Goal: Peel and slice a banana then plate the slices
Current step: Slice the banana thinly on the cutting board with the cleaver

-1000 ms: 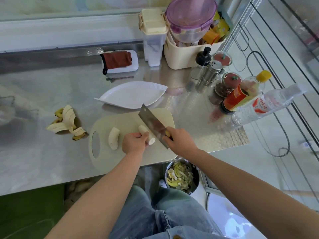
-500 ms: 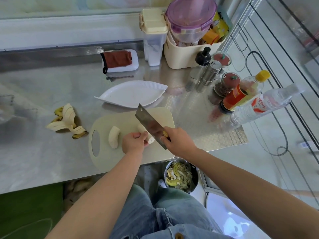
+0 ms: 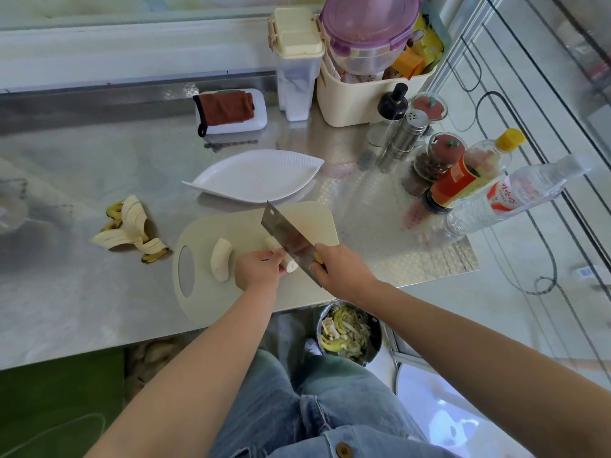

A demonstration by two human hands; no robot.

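Head view: two bare forearms reach over a shiny steel bench (image 3: 82, 292) to a pale cream plastic cutting board (image 3: 241, 226) with an oval handle hole.
Left hand (image 3: 259, 269): the grip is closed over a peeled, pale banana piece (image 3: 292, 266). The fingers curl across its middle and hold it on the board, and both ends stick out.
Right hand (image 3: 340, 271): the grip is wrapped fully round the handle of a broad rectangular steel cleaver (image 3: 287, 238).
Cleaver blade: it is tilted and sits just right of the held piece, near its cut end. Whether the edge touches the fruit cannot be told.
Second peeled banana half (image 3: 221, 259): it is curved and lies loose on the board, left of the left hand and apart from it.
White leaf-shaped plate (image 3: 254, 175): it stands on the bench just behind the board.
Yellow-and-white banana peel (image 3: 132, 229): it is spread on the bench, left of the board.
Rear right of bench: a cream plastic tub (image 3: 363, 100), steel shakers (image 3: 405, 137) and bottles stand grouped together.
Floor: a round metal pot of peelings (image 3: 348, 335) sits below the bench edge.
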